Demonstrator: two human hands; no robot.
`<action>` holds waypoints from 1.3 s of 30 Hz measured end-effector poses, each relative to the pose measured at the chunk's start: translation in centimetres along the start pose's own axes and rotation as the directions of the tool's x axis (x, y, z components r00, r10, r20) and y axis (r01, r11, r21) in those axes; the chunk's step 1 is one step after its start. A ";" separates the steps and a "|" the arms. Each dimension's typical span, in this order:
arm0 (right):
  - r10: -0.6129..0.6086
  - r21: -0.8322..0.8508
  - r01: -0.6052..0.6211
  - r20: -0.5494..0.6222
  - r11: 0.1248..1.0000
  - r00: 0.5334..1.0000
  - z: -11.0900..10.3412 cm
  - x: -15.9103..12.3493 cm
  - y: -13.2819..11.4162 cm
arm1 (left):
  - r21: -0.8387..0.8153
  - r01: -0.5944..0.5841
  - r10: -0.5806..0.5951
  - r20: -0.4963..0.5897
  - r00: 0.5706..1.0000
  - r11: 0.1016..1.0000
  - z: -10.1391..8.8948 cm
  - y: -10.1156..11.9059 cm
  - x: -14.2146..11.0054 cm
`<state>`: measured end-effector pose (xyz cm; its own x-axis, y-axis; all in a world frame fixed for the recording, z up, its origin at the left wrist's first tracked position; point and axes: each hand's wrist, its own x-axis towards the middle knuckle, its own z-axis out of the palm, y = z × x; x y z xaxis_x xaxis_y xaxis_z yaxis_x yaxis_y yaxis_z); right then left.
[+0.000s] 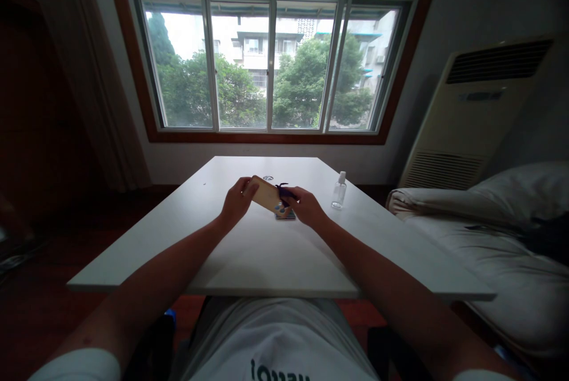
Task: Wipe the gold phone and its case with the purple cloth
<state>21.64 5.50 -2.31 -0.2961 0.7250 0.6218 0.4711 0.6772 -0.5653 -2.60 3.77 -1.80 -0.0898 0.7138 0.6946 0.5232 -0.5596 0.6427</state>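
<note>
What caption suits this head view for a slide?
Both hands, left and right, hold a tan card over a white table beside a bottle.

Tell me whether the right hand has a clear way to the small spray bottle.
Probably yes. The spray bottle stands upright just beyond the right hand, with bare table between them, though that hand is busy on the tan phone case.

Matt white table (pixel 267 250), clear plastic bottle (pixel 339 191), tan matt card (pixel 265 193)
</note>
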 end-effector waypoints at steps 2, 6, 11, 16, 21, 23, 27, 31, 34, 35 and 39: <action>-0.004 -0.012 0.004 -0.011 1.000 1.000 -0.3 0.2 0.2 | 0.053 -0.032 0.031 0.024 0.999 0.998 0.0 0.3 -0.3; -0.069 -0.118 0.076 0.060 0.990 0.996 -0.9 0.3 0.3 | 0.109 -0.061 0.051 0.087 0.995 0.992 0.0 0.5 -0.5; -0.107 -0.200 0.138 0.158 0.970 0.982 -1.2 0.1 0.0 | 0.157 -0.153 0.111 0.250 0.962 0.976 0.1 -0.1 -0.5; -0.122 -0.218 0.164 0.192 0.962 0.974 -0.6 -0.3 0.1 | 0.297 -0.105 -0.054 0.482 0.874 0.949 0.3 -0.9 -0.6; -0.185 -0.254 0.237 0.213 0.938 0.959 0.5 -0.9 -0.4 | 0.290 -0.181 0.009 0.509 0.861 0.940 0.2 -0.9 -0.7; -0.221 -0.265 0.277 0.224 0.924 0.949 0.9 -1.1 -0.9 | 0.249 -0.173 0.028 0.496 0.868 0.953 0.2 -0.7 -0.8; -0.238 -0.284 0.310 0.261 0.907 0.935 1.0 -0.8 -1.5 | 0.226 -0.176 0.039 0.506 0.862 0.958 0.3 -0.7 -0.8; -0.179 -0.307 0.270 0.292 0.913 0.940 0.1 -0.1 -1.2 | 0.278 -0.234 0.051 0.536 0.842 0.932 0.6 -0.6 -0.7; -0.103 -0.314 0.196 0.289 0.929 0.952 -0.7 0.4 -0.6 | 0.318 -0.248 0.036 0.548 0.836 0.915 0.8 -0.4 -0.6; -0.080 -0.302 0.172 0.292 0.938 0.953 -1.0 0.6 -0.3 | 0.320 -0.247 0.032 0.551 0.834 0.915 0.9 -0.4 -0.6; -0.018 -0.228 0.093 0.311 0.969 0.950 -2.2 1.0 1.1 | 0.302 -0.223 0.023 0.548 0.836 0.927 0.9 -0.5 -0.5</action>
<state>23.72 6.68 -1.07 -0.5483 0.7159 0.4323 0.6184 0.6950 -0.3668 -2.11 4.07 -2.75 0.4012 0.8148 0.4185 0.7607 -0.5509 0.3433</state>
